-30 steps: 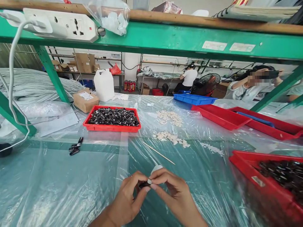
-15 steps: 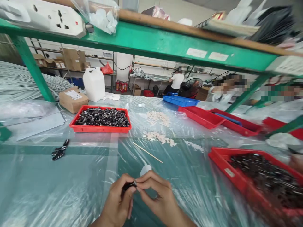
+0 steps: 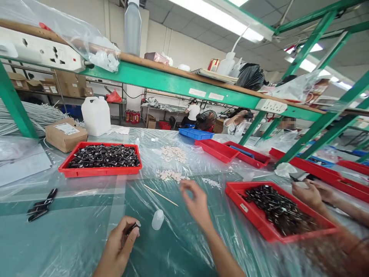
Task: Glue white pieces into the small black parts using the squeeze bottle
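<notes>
Head view: a small black part is pinched between thumb and fingers of the left hand, low over the plastic-covered table. The right hand is raised, nothing gripped, thumb and forefinger curled close, near the white pieces. A small white bottle lies between both hands. A co-worker's hands are seen by the right red tray.

Left hand pinching closed; right hand raised, fingers curled.
</notes>
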A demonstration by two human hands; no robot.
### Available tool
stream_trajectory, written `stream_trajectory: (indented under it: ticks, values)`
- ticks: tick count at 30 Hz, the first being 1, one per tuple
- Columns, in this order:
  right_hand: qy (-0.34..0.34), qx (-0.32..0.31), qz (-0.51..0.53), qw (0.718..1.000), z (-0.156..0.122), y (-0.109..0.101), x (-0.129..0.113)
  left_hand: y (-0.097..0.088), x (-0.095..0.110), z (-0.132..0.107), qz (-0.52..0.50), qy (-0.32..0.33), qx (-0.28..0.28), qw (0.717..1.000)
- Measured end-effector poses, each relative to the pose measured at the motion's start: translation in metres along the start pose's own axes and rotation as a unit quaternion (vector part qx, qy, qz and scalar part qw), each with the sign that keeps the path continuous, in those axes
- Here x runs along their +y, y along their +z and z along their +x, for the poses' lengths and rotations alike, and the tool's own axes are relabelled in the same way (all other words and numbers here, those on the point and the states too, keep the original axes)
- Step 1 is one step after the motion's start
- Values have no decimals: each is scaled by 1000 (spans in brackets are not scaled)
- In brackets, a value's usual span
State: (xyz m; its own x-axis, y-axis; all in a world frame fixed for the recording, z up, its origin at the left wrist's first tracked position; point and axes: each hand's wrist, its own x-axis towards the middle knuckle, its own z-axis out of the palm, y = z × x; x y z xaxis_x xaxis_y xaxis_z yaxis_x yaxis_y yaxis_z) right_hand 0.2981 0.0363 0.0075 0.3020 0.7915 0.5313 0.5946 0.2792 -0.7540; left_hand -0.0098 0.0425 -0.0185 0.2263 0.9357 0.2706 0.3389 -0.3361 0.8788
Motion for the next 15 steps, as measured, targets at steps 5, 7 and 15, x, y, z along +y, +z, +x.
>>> stream_trajectory:
  ticks: [5,7,15]
  values:
    - [184,169,-89,964,36,-78,82,1,-4,-3,31,40,-21,998]
    - [228,190,-107,949,33,-89,96,2,-6,-4,50,41,-32,997]
    - [282,201,-143,927,44,-94,109,3,-4,-4,66,43,-36,996]
